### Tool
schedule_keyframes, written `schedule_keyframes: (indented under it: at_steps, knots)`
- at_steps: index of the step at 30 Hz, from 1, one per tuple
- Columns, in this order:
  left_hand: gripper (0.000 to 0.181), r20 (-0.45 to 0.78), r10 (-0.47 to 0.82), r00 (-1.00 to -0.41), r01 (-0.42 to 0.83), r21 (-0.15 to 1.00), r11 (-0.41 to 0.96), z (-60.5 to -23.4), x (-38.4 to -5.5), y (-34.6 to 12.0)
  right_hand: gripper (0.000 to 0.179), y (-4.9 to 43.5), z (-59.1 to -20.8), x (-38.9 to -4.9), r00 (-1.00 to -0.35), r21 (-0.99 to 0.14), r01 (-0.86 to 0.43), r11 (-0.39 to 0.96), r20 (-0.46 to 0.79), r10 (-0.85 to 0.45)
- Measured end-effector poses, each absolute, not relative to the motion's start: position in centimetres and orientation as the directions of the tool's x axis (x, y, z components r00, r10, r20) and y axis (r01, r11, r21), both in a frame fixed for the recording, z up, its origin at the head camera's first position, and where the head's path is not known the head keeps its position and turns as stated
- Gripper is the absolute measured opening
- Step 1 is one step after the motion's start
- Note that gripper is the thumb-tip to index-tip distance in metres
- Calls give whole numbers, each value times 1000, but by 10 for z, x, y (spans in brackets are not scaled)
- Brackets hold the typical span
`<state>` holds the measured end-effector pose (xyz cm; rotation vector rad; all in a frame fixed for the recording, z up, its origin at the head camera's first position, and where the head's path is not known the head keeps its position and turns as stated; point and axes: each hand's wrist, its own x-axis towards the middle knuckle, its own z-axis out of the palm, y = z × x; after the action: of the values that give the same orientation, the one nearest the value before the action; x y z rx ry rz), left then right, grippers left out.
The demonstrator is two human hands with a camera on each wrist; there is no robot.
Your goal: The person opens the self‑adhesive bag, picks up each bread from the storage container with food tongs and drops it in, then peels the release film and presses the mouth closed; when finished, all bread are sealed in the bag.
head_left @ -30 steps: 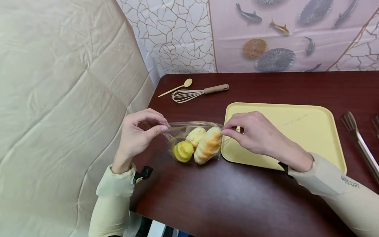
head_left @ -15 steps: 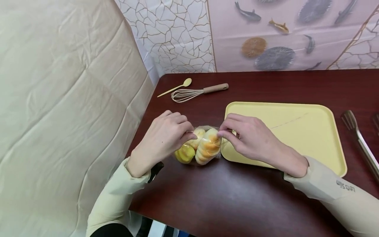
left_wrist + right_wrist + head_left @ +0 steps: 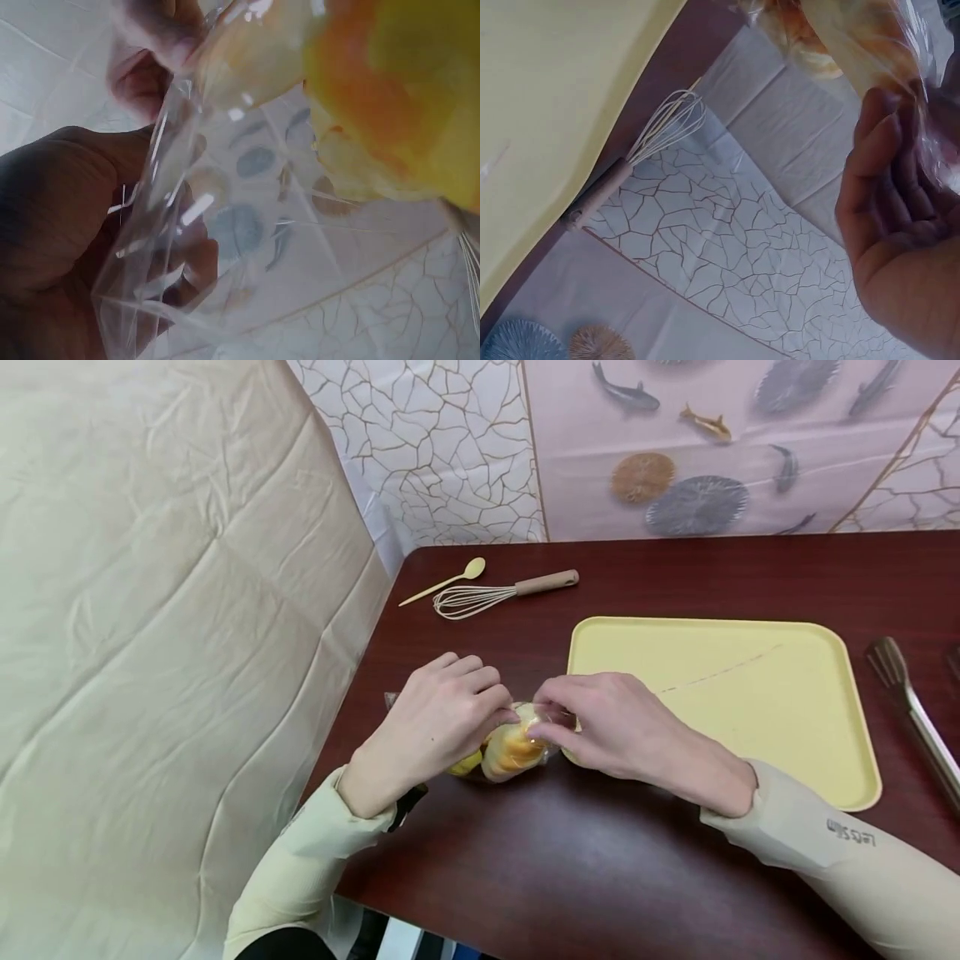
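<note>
In the head view a clear plastic bag [image 3: 247, 225] of bread pieces lies on the table, mostly hidden by my hands. A ridged, golden-topped bread roll [image 3: 512, 753] shows between them. Part of a yellow bun [image 3: 467, 764] peeks out under my left hand [image 3: 435, 718], whose fingers and thumb pinch the gathered film. Close by on the right, my right hand [image 3: 630, 727] also pinches the bag's film between thumb and fingers. The third, paler piece is hidden in the head view. Bag film runs between both hands in the left wrist view.
A yellow tray [image 3: 757, 718] lies right of the bag, partly beneath my right forearm. Behind are a whisk [image 3: 506, 593] and a yellow spoon [image 3: 450, 581]. A long metal utensil [image 3: 915, 702] lies at the far right. The table's left edge runs near my left arm.
My left hand has moved right from the bag's left corner, turning palm-down over the bread. My right hand has shifted slightly left and nearer me. The film between them is gathered closer.
</note>
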<state>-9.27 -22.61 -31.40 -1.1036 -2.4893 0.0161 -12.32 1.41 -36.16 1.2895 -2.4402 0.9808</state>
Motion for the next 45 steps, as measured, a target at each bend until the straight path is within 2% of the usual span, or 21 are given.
schedule_keyframes:
  at_steps: [6,10,15,23,27,32,36,40,43,45]
  knots:
    - [28,322,691,-647,676,-177,715,-311,-89,-243,11,18,-366,-124,-565,-450,-818,359,510,-649]
    - [24,303,679,-669,675,-137,725,-309,-89,-253,13,21,-369,-127,-550,-466,-824,322,519,-655]
    - [20,331,637,-696,658,-61,751,-306,-88,-264,17,29,-372,-130,-534,-464,-832,303,525,-663]
    - [21,342,528,-778,591,111,799,-305,-85,-283,18,40,-376,-135,-543,-467,-824,321,488,-684]
    - [21,372,494,-786,582,177,793,-307,-85,-289,16,42,-378,-136,-537,-468,-828,308,505,-676]
    - [11,456,476,-752,616,229,753,-311,-86,-294,17,44,-380,-138,-542,-472,-830,298,551,-635]
    - [7,537,464,-705,659,252,709,-315,-88,-298,16,45,-377,-137,-591,-500,-797,337,535,-604]
    - [15,620,447,-645,679,197,707,-316,-87,-301,14,43,-375,-137,-650,-532,-756,382,535,-540]
    - [31,687,426,-589,679,136,721,-315,-85,-301,13,42,-373,-136,-675,-545,-737,400,553,-489]
    - [40,718,401,-569,679,136,721,-314,-84,-301,14,40,-371,-136,-678,-546,-734,403,565,-470]
